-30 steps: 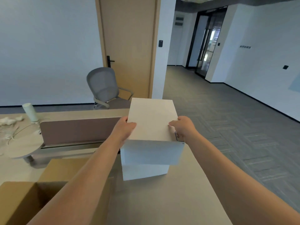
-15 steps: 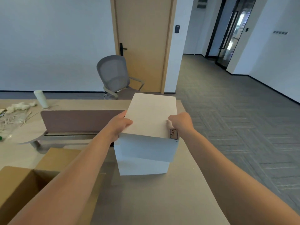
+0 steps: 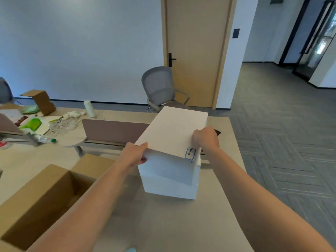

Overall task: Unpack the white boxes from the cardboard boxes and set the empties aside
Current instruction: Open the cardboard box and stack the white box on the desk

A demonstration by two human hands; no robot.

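A white box (image 3: 172, 135) with a small blue-edged label rests on top of a second white box (image 3: 169, 188) on the beige table (image 3: 174, 224). My left hand (image 3: 135, 154) grips the upper box's near left corner. My right hand (image 3: 205, 138) grips its right edge. The upper box sits skewed, overhanging the lower one toward the back. An open cardboard box (image 3: 41, 199) stands at the near left, flaps up, its inside mostly hidden by my left forearm.
A brown desk divider (image 3: 114, 130) runs behind the boxes. A grey office chair (image 3: 160, 88) stands by the wooden door. At the left lie clutter, a white roll (image 3: 89, 108), a bottle (image 3: 44, 138) and another cardboard box (image 3: 42, 100). Carpeted floor lies beyond the table's right edge.
My view has swung left and down, showing more of the cluttered desk. The upper white box has settled lower onto the box beneath, both hands still holding it.
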